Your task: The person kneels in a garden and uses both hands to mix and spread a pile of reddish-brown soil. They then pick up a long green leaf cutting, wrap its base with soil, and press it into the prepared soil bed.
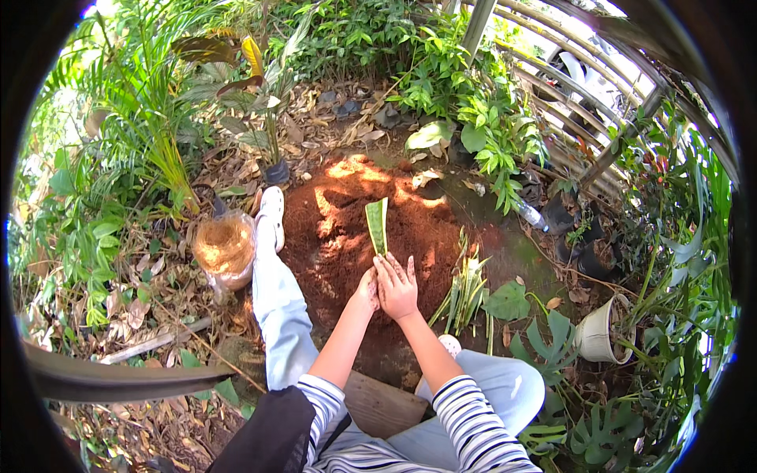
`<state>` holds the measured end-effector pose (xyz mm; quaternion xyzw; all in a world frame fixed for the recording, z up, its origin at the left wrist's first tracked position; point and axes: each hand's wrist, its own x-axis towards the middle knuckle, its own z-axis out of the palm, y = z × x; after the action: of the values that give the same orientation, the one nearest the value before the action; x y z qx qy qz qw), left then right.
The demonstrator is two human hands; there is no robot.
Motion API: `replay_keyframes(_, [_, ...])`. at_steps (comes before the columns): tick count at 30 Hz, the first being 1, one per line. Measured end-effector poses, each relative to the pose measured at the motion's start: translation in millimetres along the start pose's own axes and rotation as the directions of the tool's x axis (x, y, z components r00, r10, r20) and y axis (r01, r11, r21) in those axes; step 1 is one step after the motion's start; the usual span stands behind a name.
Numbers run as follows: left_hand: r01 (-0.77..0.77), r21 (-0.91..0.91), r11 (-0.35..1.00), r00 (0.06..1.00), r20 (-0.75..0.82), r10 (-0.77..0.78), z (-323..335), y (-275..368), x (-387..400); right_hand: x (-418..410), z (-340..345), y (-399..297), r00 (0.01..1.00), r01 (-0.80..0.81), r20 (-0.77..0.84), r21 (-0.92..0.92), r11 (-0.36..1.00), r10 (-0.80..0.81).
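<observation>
A snake plant leaf cutting (377, 224), green with pale yellow edges, stands up from between my two hands over a mound of reddish-brown coco peat (331, 236). My left hand (365, 290) is closed around the lower end, which is hidden. Against it lies my right hand (397, 287), its fingers stretched forward and touching the leaf base. Dark soil clings to the fingers of both. To the right of the mound lies a pile of cut snake plant leaves (467, 290), long and narrow.
A clear plastic bag of tan fibre (223, 242) sits beside my left shoe (272, 219). At right are a tipped white pot (600, 334), a plastic bottle (532, 214) and black nursery bags (594, 257). A wooden board (384, 405) lies between my legs. Bamboo fencing (568, 88) rises behind.
</observation>
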<state>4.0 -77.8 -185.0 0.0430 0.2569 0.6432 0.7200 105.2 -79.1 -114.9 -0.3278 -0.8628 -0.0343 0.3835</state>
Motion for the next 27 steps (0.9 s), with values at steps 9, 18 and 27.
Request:
replay_keyframes(9, [0.028, 0.063, 0.998, 0.998, -0.055, -0.024, 53, 9, -32, 1, -23, -18, 0.997, -0.042, -0.067, -0.114, 0.993, 0.034])
replay_keyframes(18, [0.040, 0.053, 0.998, 0.993, -0.111, -0.034, 63, 22, -67, 3, -29, -52, 0.992, -0.014, -0.123, -0.006, 1.000, 0.013])
replay_keyframes(27, [-0.021, -0.017, 1.000, 0.999, -0.026, 0.021, 63, 28, -97, 4, -39, -77, 0.989, 0.055, -0.141, 0.011, 0.998, -0.052])
